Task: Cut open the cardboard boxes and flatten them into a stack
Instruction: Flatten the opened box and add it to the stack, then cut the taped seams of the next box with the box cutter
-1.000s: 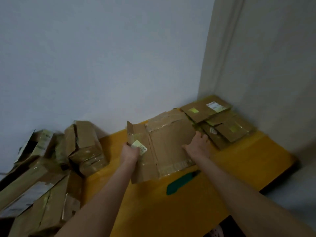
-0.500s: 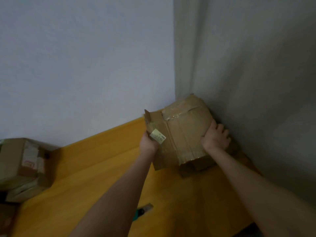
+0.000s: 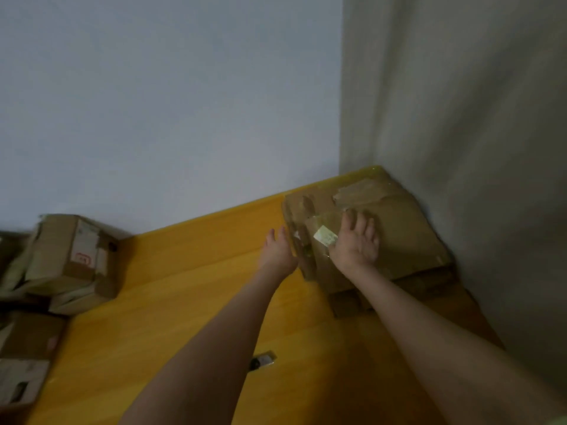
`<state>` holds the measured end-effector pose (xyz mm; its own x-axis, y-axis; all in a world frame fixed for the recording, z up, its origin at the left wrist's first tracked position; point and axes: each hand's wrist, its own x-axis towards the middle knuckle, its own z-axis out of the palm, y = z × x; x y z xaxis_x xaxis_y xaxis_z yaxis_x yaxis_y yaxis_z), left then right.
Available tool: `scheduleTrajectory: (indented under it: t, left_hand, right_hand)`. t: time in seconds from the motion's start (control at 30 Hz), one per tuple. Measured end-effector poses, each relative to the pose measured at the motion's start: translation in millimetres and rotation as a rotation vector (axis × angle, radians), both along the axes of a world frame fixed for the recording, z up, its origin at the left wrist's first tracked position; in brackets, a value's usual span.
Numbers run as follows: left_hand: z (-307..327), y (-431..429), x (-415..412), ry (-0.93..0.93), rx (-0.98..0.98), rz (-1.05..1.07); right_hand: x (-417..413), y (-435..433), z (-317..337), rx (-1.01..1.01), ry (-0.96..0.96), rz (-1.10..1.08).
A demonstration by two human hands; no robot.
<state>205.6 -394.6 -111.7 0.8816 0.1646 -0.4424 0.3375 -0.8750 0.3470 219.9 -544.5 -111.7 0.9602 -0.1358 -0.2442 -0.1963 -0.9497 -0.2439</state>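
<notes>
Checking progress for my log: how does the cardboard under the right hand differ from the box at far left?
The flattened cardboard lies flat on the stack in the corner; the left box is still box-shaped. The right hand presses on the flattened cardboard; nothing touches the left box. Both are brown, taped and labelled.

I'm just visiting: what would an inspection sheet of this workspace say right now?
Surface: yellow table, set in a room corner.
Job's things: flattened box lies on the stack in the corner; uncut boxes sit at the left; cutter lies beside the left forearm.
Clutter: nothing seen.
Hands: right hand presses flat on the flattened box; left hand touches its left edge, fingers straight.
Cables: nothing seen.
Surroundings: bare walls.
</notes>
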Motion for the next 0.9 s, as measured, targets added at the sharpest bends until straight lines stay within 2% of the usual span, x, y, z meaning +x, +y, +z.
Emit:
scheduleTrajectory:
  t: [0.1,0.37,0.73,0.9]
  left_hand:
    - [8.3,42.5,-19.0,-0.046,0.128,-0.039]
    - [24.0,176.3,-88.2,-0.107,0.216,0.009]
    - [41.4,377.4,-173.7,-0.214,0.163,-0.044]
    - [56.0,432.1,-190.9,-0.365,0.169,-0.025]
  right_hand:
    - [-4.7,41.3,7.9,0.037,-0.026,0.052]
    - [-54.3,194.3,21.3,0.083,-0.06,0.231]
    - [-145.4,403.1,21.6,0.138,-0.035,0.297]
    - [-163.3,457.3,35.6,0.129,-0.043,0.368]
